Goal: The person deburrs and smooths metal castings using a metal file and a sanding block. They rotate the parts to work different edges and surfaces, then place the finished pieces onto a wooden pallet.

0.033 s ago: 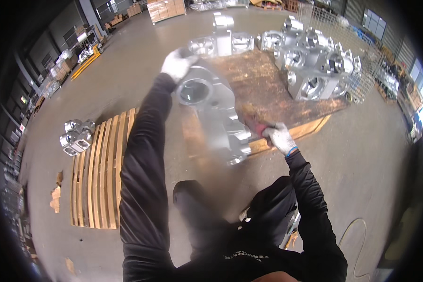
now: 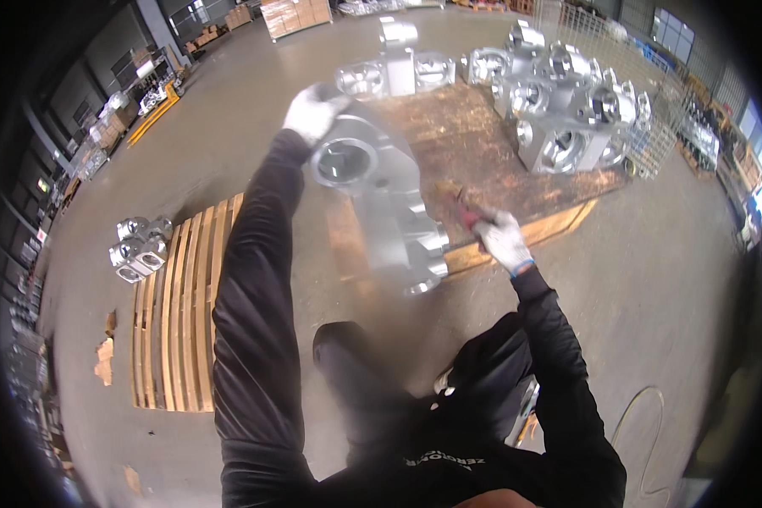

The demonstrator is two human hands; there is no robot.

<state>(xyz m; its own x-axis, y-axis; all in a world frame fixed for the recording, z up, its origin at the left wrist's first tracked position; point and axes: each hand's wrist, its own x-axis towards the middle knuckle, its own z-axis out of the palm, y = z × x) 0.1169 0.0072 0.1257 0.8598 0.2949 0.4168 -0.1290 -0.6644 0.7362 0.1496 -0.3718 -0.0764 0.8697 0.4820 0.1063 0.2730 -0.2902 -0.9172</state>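
On the near-left part of a wooden workbench with a worn brown top stood a large silver metal casting, its round bore toward the left. The person's white-gloved left hand lay against its far left end, the fingers reaching over the edge; blur hid whether they gripped or only rested. The white-gloved right hand, at the bench's near edge, had its fingers closed around a red-handled hand tool. The tool's tan head pointed far and left, just right of the casting; its exact kind was too blurred to tell. Good handling here seemed to call for a steady left palm, a firm but relaxed right grip, and fingertips kept off the bore's rim. More castings crowded the bench's far right.
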